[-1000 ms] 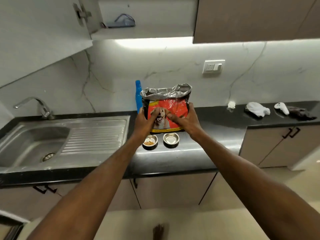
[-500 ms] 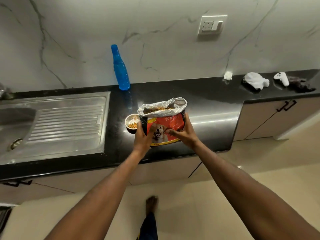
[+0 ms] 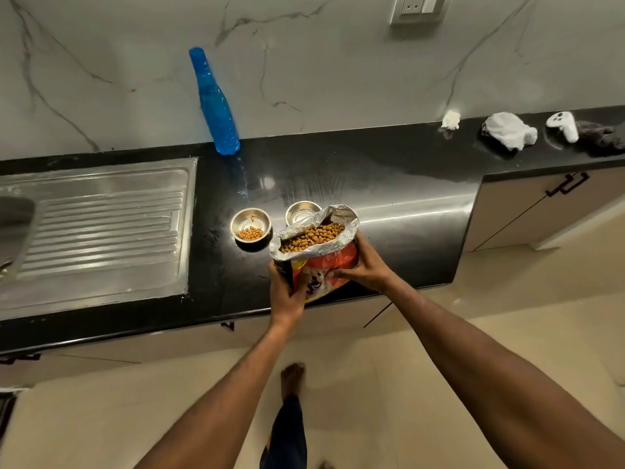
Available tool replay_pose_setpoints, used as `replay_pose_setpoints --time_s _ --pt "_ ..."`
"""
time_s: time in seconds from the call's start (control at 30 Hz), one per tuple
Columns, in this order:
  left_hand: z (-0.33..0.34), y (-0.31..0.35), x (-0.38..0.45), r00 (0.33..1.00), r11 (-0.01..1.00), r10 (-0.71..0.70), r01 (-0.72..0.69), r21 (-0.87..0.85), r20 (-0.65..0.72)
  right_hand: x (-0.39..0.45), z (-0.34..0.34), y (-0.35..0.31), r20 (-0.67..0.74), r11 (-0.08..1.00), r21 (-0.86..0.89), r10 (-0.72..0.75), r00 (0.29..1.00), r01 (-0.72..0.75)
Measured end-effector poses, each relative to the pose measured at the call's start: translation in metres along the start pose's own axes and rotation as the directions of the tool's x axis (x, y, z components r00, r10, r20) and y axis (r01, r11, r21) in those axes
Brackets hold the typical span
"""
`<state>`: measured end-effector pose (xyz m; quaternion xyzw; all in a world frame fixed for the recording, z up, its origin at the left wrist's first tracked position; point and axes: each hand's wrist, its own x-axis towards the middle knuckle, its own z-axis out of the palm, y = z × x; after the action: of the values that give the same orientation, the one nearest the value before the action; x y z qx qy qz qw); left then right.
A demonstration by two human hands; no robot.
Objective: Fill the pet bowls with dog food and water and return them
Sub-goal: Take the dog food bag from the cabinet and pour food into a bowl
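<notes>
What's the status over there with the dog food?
Both hands, left and right, grip the open food bag. Left bowl has a little kibble; other bowl partly hidden. Nothing in the way.

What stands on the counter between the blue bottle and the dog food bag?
Two steel bowls, seen in the head view; the left one holds some kibble.

food bag (image 3: 318, 252) hides part of second bowl (image 3: 302, 211); sink (image 3: 15, 225) cropped.

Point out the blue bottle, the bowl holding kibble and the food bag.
blue bottle (image 3: 216, 110): head view, mid body.
bowl holding kibble (image 3: 251, 218): head view, bare inner wall.
food bag (image 3: 333, 262): head view, red front panel.
</notes>
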<state>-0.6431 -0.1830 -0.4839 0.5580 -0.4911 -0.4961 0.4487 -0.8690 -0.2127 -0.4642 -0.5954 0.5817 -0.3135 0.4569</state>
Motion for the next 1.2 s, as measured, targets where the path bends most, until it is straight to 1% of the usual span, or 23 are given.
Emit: replay_pose_setpoints --time_s 0.13,0.2,0.37,0.43,0.5,0.57,0.63,0.73,0.83,0.87,0.93,1.0,1.03,1.1,1.17,1.2 --pt "0.004 -0.007 0.003 1.000 1.000 0.008 -0.007 0.027 -0.017 0.003 -0.006 -0.010 0.031 1.000 -0.002 0.008 0.999 -0.008" --pt "0.008 -0.008 -0.003 1.000 0.999 0.006 -0.004 0.053 -0.024 0.003 -0.007 -0.011 -0.002 1.000 0.006 0.017 1.000 -0.017" --pt "0.016 -0.012 -0.028 0.999 0.993 0.043 -0.041 0.108 -0.013 -0.004 -0.008 0.001 -0.197 0.995 -0.049 0.073 0.978 -0.084" --pt "0.017 -0.015 -0.034 0.999 0.990 0.054 -0.054 0.131 0.001 -0.010 -0.008 0.004 -0.238 0.993 -0.024 0.107 0.965 -0.116" --pt "0.017 -0.015 -0.040 0.997 0.992 0.059 -0.064 0.109 0.044 -0.018 -0.004 0.005 -0.295 0.990 0.036 0.139 0.945 -0.135" --pt "0.013 -0.009 -0.041 0.998 0.998 0.037 -0.040 0.048 0.054 -0.025 0.004 0.004 -0.370 0.986 0.102 0.164 0.914 -0.135" --pt "0.005 -0.004 -0.033 1.000 1.000 0.005 -0.005 0.019 0.008 -0.028 0.017 0.003 -0.437 0.981 0.148 0.175 0.882 -0.122" --pt "-0.011 0.011 -0.015 0.998 0.998 -0.058 0.059 0.016 -0.019 -0.034 0.039 -0.004 -0.539 0.987 0.130 0.154 0.828 -0.099" --pt "-0.026 0.030 0.004 0.998 0.995 -0.063 0.065 0.072 -0.029 -0.042 0.062 -0.011 -0.641 0.982 0.157 0.179 0.746 -0.101" --pt "-0.031 0.034 0.012 0.997 0.989 -0.069 0.074 0.128 -0.042 -0.046 0.070 -0.014 -0.655 0.979 0.177 0.191 0.732 -0.097" --pt "-0.044 0.038 0.032 0.997 0.960 -0.037 0.056 0.275 -0.075 -0.055 0.083 -0.021 -0.685 0.979 0.194 0.177 0.707 -0.057" --pt "-0.057 0.043 0.050 0.995 0.940 -0.004 0.037 0.340 -0.098 -0.066 0.098 -0.029 -0.697 0.979 0.202 0.145 0.703 -0.002" --pt "-0.063 0.049 0.059 0.994 0.925 0.010 0.034 0.378 -0.113 -0.070 0.105 -0.031 -0.690 0.977 0.214 0.137 0.710 0.019" --pt "-0.068 0.065 0.077 0.986 0.875 0.088 -0.010 0.483 -0.140 -0.075 0.118 -0.033 -0.654 0.974 0.226 0.140 0.743 0.016" --pt "-0.064 0.082 0.100 0.976 0.842 0.181 -0.093 0.532 -0.117 -0.074 0.132 -0.034 -0.635 0.984 0.162 0.160 0.756 -0.072" --pt "-0.058 0.090 0.112 0.977 0.837 0.202 -0.134 0.530 -0.071 -0.072 0.139 -0.035 -0.642 0.984 0.114 0.176 0.746 -0.134"
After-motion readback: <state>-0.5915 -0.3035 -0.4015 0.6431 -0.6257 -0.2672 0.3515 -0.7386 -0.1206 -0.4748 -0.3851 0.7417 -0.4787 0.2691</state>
